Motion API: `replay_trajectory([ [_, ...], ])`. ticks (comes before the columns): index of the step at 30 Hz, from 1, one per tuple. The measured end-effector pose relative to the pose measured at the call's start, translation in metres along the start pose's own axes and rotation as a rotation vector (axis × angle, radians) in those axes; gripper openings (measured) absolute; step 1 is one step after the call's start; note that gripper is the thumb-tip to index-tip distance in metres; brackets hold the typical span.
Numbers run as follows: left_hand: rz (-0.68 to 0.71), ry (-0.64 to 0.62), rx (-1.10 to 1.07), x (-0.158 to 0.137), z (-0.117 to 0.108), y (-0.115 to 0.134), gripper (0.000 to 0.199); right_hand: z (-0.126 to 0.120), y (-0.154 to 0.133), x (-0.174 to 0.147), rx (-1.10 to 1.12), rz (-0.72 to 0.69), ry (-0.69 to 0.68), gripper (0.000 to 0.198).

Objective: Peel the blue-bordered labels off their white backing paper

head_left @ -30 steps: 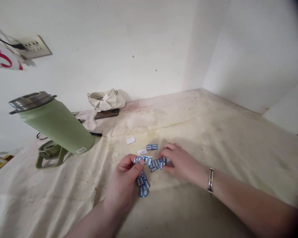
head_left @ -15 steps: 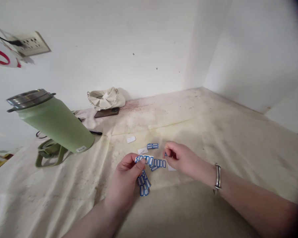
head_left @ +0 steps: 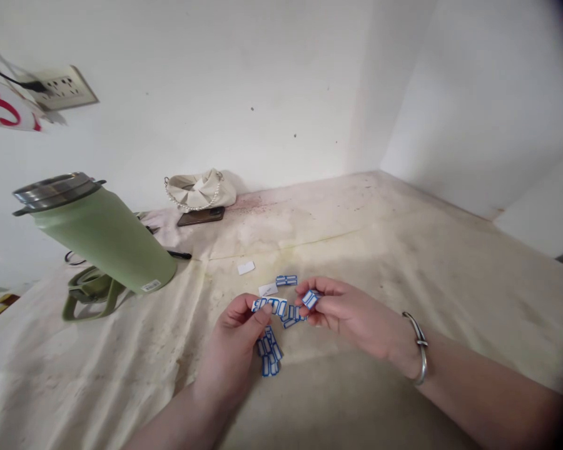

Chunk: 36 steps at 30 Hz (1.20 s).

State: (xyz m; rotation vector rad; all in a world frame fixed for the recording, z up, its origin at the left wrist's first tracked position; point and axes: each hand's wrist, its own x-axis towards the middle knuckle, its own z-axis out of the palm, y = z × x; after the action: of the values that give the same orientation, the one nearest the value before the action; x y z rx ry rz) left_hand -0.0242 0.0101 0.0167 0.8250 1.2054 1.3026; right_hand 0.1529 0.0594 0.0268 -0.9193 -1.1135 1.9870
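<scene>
Between thumb and fingers, my left hand (head_left: 234,340) pinches a strip of blue-bordered label stickers (head_left: 278,306). My right hand (head_left: 356,315), wearing a silver bracelet, is closed on a small piece of label stickers (head_left: 310,299), its printed face toward me. The two hands are close together but apart. More cut label pieces (head_left: 269,353) lie in an overlapping heap beside my left hand. Others (head_left: 291,315) rest on the cloth between the hands, partly covered by my right fingers. One label piece (head_left: 286,280) lies just beyond, next to a white paper slip (head_left: 268,290).
Another white slip (head_left: 246,268) lies farther back on the wrinkled cloth (head_left: 122,369). A green tumbler (head_left: 107,234) stands at left, with its green lid (head_left: 91,290) beside it and a black pen (head_left: 181,255) behind. A phone (head_left: 201,216) and white pouch (head_left: 199,190) sit by the wall.
My right hand has turned and moved slightly left, bringing the face of its label piece into view. A white slip beneath that hand no longer shows. My left hand keeps its pinch.
</scene>
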Motion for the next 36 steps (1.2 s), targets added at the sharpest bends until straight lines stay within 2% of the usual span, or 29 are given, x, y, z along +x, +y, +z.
replay_trajectory([
  [6,-0.007,-0.008,0.013,-0.001,0.001,0.001,0.018,0.0,-0.001,0.0,-0.078,-0.016,0.051,0.004],
  [10,-0.011,-0.005,0.017,0.0,0.002,0.001,0.018,0.0,-0.002,-0.002,-0.142,0.018,0.089,0.007],
  [14,-0.016,-0.01,0.033,0.0,0.001,0.001,0.017,-0.001,-0.001,-0.002,-0.133,0.077,0.072,0.017],
  [22,-0.009,-0.005,0.02,0.002,0.001,-0.001,0.018,0.003,-0.007,-0.003,-0.031,0.063,0.063,0.025],
  [27,0.014,0.025,0.019,0.002,0.001,0.001,0.018,0.004,-0.006,-0.002,0.007,0.083,0.042,0.022],
  [29,0.018,0.026,0.02,0.002,0.001,0.002,0.018,0.003,-0.004,-0.001,-0.062,0.025,0.048,0.022],
  [32,0.003,0.017,0.005,0.001,0.001,0.001,0.019,0.003,-0.001,-0.003,-0.287,-0.075,0.054,0.015],
  [36,-0.023,0.002,-0.012,-0.001,0.002,-0.002,0.018,0.012,0.001,-0.011,-0.507,-0.134,0.044,0.01],
])
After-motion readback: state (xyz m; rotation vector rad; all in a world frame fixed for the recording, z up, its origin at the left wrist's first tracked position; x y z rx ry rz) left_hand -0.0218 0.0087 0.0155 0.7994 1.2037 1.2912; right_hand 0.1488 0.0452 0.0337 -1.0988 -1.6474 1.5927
